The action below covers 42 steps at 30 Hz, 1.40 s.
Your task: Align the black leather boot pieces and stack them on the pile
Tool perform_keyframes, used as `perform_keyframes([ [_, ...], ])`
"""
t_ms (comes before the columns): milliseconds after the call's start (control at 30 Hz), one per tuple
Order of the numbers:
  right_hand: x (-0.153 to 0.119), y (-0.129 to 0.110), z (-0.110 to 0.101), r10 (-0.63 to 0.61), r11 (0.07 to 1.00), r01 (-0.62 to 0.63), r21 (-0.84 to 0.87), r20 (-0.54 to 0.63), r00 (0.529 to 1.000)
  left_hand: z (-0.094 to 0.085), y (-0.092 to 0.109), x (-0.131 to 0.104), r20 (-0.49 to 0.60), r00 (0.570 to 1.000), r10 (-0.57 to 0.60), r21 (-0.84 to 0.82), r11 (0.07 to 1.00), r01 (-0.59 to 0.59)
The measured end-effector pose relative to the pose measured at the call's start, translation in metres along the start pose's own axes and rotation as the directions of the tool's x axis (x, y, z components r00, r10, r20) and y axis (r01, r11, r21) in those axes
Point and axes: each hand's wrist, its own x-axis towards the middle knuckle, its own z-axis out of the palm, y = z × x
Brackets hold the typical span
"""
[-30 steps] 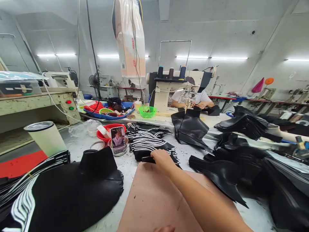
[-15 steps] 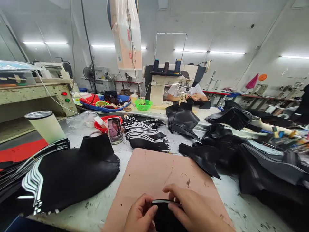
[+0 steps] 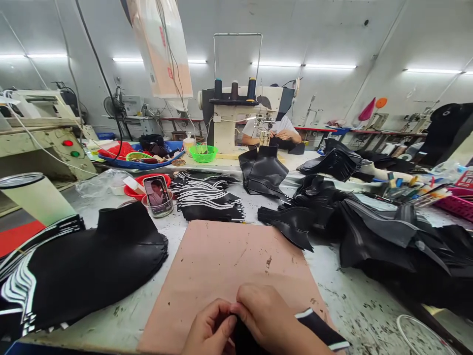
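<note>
Both hands are close together over the near part of a pinkish board (image 3: 236,256). My left hand (image 3: 212,328) pinches the edge of a black piece (image 3: 244,337) between thumb and fingers. My right hand (image 3: 264,315) is closed on the same piece, its fingertips touching the left ones. The piece's lower part runs out of the frame. A black strip end with white edges (image 3: 323,329) shows to the right of my right wrist; whether it joins the held piece is hidden. A stack of white-striped black pieces (image 3: 209,197) lies beyond the board.
Large black pieces (image 3: 92,256) are stacked at left by a pale tumbler (image 3: 39,199). A phone (image 3: 157,191) leans in a clear container. More black pieces (image 3: 377,236) are heaped at right. A person (image 3: 273,130) works behind a sewing machine (image 3: 229,121).
The view has swung right, so the scene sits further left. My right hand has closed in beside my left, covering the white edge, and the white-edged strip end now shows at right.
</note>
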Motion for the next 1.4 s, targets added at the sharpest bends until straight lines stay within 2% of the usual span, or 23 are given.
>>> perform_keyframes([
  [133, 0.001, -0.001, 0.005, -0.032, 0.998, 0.029, 0.055, 0.052, 0.998, -0.001, 0.003, -0.002, 0.002, 1.0, 0.002, 0.021, 1.0, -0.002],
  [267, 0.0, -0.003, 0.002, -0.078, 0.993, 0.085, 0.084, -0.084, 0.993, -0.002, 0.009, -0.004, -0.029, 1.0, -0.002, 0.037, 0.999, 0.003],
  [400, -0.003, -0.011, -0.004, -0.152, 0.985, 0.167, 0.043, -0.236, 0.96, 0.001, 0.014, -0.005, -0.02, 0.999, 0.043, 0.095, 0.995, -0.041],
  [567, -0.004, -0.015, 0.001, -0.073, 0.995, 0.09, 0.053, -0.263, 0.962, 0.003, 0.015, -0.009, -0.013, 0.991, 0.136, 0.211, 0.969, -0.13],
  [667, -0.004, -0.015, 0.008, -0.084, 0.995, 0.096, 0.027, -0.286, 0.955, 0.001, 0.014, -0.011, 0.002, 0.975, 0.22, 0.338, 0.918, -0.208],
  [767, -0.005, -0.017, 0.015, -0.173, 0.984, 0.141, -0.108, -0.401, 0.9, -0.001, 0.013, -0.012, 0.047, 0.951, 0.304, 0.441, 0.848, -0.293],
  [833, -0.006, -0.018, 0.021, -0.244, 0.966, 0.164, -0.202, -0.481, 0.842, -0.001, 0.013, -0.013, 0.035, 0.953, 0.299, 0.407, 0.867, -0.287],
  [900, -0.007, -0.018, 0.026, -0.258, 0.963, 0.17, -0.21, -0.529, 0.809, -0.001, 0.012, -0.011, 0.001, 0.968, 0.251, 0.334, 0.912, -0.237],
  [967, -0.007, -0.015, 0.03, -0.151, 0.988, 0.133, -0.074, -0.549, 0.822, 0.001, 0.01, -0.008, -0.036, 0.981, 0.188, 0.271, 0.947, -0.171],
  [1033, -0.006, -0.009, 0.03, 0.088, 0.972, 0.044, 0.233, -0.524, 0.847, 0.003, 0.008, -0.004, -0.075, 0.989, 0.13, 0.232, 0.967, -0.109],
  [1067, -0.006, -0.005, 0.028, 0.231, 0.906, -0.005, 0.424, -0.483, 0.845, 0.003, 0.008, -0.002, -0.1, 0.99, 0.097, 0.212, 0.975, -0.074],
  [1133, -0.006, 0.005, 0.021, 0.466, 0.673, -0.054, 0.737, -0.367, 0.805, 0.002, 0.008, 0.002, -0.159, 0.987, 0.032, 0.174, 0.985, -0.004],
  [1167, -0.008, 0.011, 0.016, 0.525, 0.592, -0.05, 0.804, -0.338, 0.781, 0.0, 0.008, 0.003, -0.188, 0.982, 0.005, 0.162, 0.987, 0.025],
  [1200, -0.011, 0.018, 0.01, 0.547, 0.571, -0.046, 0.82, -0.338, 0.766, -0.001, 0.009, 0.003, -0.215, 0.977, -0.014, 0.155, 0.987, 0.048],
  [1267, -0.02, 0.03, -0.003, 0.526, 0.647, -0.055, 0.76, -0.393, 0.754, -0.006, 0.009, 0.004, -0.251, 0.968, -0.032, 0.161, 0.984, 0.074],
  [1300, -0.026, 0.035, -0.008, 0.484, 0.712, -0.068, 0.699, -0.418, 0.769, -0.009, 0.01, 0.005, -0.261, 0.965, -0.032, 0.173, 0.982, 0.08],
  [1333, -0.031, 0.039, -0.012, 0.418, 0.786, -0.078, 0.613, -0.434, 0.798, -0.012, 0.009, 0.005, -0.268, 0.963, -0.027, 0.193, 0.978, 0.081],
  [1400, -0.042, 0.042, -0.016, 0.234, 0.923, -0.076, 0.376, -0.395, 0.888, -0.018, 0.009, 0.007, -0.273, 0.962, -0.001, 0.26, 0.963, 0.075],
])
